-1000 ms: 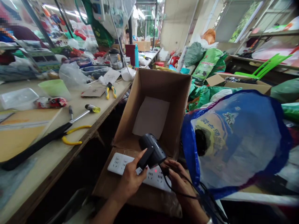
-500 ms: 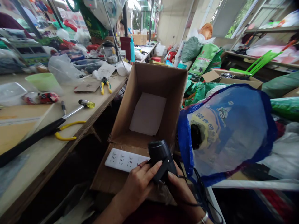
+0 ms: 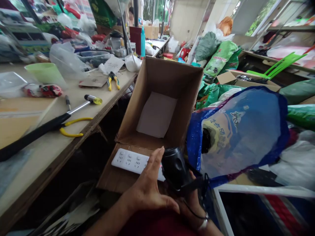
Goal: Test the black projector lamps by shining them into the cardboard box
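A black hair dryer (image 3: 175, 167) with a cord is held up in front of the box, its barrel pointing up and away. My right hand (image 3: 193, 198) grips it from below, the fingers partly hidden behind it. My left hand (image 3: 149, 185) is off the dryer's body, fingers stretched forward and thumb spread, close to its left side. Behind my left hand, a white power strip (image 3: 130, 160) rests on the front flap of an open cardboard box (image 3: 129, 113). A pale sheet (image 3: 157, 114) lies on the box floor. Black cable loops beside my right wrist.
On the left, a workbench (image 3: 83, 109) holds a black-handled hammer (image 3: 36, 136), yellow-handled pliers (image 3: 113, 81) and a light green cup (image 3: 45, 73). A large blue-rimmed woven bag (image 3: 236, 131) stands open at the right, above a white frame (image 3: 261, 187).
My left hand has let go of the hair dryer and opened beside it. The dryer has shifted slightly right and turned in my right hand. The view has shifted a little.
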Available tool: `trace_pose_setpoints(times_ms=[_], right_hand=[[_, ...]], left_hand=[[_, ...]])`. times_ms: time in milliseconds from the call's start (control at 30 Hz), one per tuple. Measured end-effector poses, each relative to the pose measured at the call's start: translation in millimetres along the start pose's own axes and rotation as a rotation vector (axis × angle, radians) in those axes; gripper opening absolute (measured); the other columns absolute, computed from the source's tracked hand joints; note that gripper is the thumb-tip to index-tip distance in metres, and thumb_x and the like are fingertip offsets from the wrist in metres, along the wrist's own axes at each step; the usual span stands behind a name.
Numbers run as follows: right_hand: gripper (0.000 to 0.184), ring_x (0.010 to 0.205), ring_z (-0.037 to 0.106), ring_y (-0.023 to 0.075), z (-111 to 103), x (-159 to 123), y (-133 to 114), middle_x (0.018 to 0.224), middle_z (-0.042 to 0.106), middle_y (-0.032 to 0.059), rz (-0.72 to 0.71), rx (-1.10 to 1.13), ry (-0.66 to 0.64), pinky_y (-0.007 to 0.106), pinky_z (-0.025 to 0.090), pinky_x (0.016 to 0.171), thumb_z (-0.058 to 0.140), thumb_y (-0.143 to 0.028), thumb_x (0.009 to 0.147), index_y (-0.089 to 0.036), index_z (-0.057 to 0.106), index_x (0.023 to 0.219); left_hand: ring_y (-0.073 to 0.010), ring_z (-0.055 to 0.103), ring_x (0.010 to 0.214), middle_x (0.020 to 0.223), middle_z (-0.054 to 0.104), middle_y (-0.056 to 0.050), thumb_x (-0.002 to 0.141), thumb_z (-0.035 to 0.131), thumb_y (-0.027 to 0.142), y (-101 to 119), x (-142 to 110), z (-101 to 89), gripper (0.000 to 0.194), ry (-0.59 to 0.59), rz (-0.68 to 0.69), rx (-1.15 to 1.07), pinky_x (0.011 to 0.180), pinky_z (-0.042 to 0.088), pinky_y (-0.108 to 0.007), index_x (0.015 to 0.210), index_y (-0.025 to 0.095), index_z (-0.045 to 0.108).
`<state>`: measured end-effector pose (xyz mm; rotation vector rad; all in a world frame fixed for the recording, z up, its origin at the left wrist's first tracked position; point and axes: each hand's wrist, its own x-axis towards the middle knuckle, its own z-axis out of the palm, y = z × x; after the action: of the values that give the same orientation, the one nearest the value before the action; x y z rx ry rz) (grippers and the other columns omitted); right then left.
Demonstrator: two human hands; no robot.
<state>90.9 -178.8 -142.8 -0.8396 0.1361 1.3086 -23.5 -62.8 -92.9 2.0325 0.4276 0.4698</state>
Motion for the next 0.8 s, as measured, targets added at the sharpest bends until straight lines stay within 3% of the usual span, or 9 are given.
trace_pose_setpoints(times_ms=[133,233,333,467,567,800], right_hand=[[0.044,0.033,0.041,0.0081,1.9,5.6,5.7,0.042,0.049,-0.0023,0.248,0.113,0.055,0.018,0.032,0.034,0.063,-0.058,0.07,-0.016,0.057,0.057],[0.052,0.034,0.045,0.0096,0.5,6.0,7.6,0.045,0.053,-0.0003,0.24,0.118,0.081,0.019,0.033,0.033,0.057,-0.065,0.073,-0.015,0.058,0.059],[0.05,0.034,0.047,0.0097,0.9,3.8,5.2,0.053,0.06,0.0015,0.178,0.136,0.045,0.019,0.034,0.034,0.061,-0.064,0.071,-0.015,0.063,0.071],[0.059,0.034,0.042,0.0038,-1.3,3.6,2.0,0.061,0.065,0.0096,0.278,0.177,-0.066,0.013,0.03,0.034,0.058,-0.067,0.071,-0.01,0.065,0.082],[0.064,0.034,0.038,0.0014,-5.8,4.8,1.9,0.063,0.066,0.013,0.27,0.191,-0.113,0.011,0.03,0.035,0.049,-0.068,0.077,-0.008,0.066,0.087],[0.063,0.034,0.034,-0.0005,-6.3,3.3,-1.5,0.059,0.065,0.0112,0.269,0.216,-0.087,0.008,0.03,0.033,0.049,-0.068,0.078,-0.008,0.066,0.081]], left_hand=[[-0.0367,0.041,0.125,0.132,0.04,-0.016,0.046,0.087,0.037,-0.7,8.5,6.8,0.102,0.213,-0.122,0.135,0.103,0.037,-0.054,0.133,0.017,0.039],[-0.0338,0.051,0.114,0.119,0.05,-0.013,0.045,0.087,0.034,0.8,12.6,6.7,0.088,0.284,-0.22,0.16,0.098,0.043,-0.052,0.123,0.016,0.049],[-0.0329,0.053,0.111,0.115,0.054,-0.013,0.051,0.085,0.033,-0.4,13.5,2.3,0.08,0.318,-0.262,0.133,0.095,0.044,-0.052,0.121,0.016,0.051],[-0.0285,0.055,0.109,0.112,0.06,-0.013,0.069,0.071,0.027,-6.1,12.8,-5.3,0.061,0.329,-0.26,-0.073,0.097,0.042,-0.05,0.124,0.012,0.048],[-0.0231,0.059,0.103,0.109,0.064,-0.01,0.08,0.057,0.02,-10.3,11.9,-8.7,0.048,0.304,-0.242,-0.237,0.095,0.045,-0.046,0.126,0.014,0.045],[-0.0251,0.058,0.11,0.117,0.063,-0.014,0.076,0.054,0.013,-12.8,13.7,-12.1,0.056,0.255,-0.227,-0.438,0.098,0.044,-0.046,0.13,0.012,0.04]])
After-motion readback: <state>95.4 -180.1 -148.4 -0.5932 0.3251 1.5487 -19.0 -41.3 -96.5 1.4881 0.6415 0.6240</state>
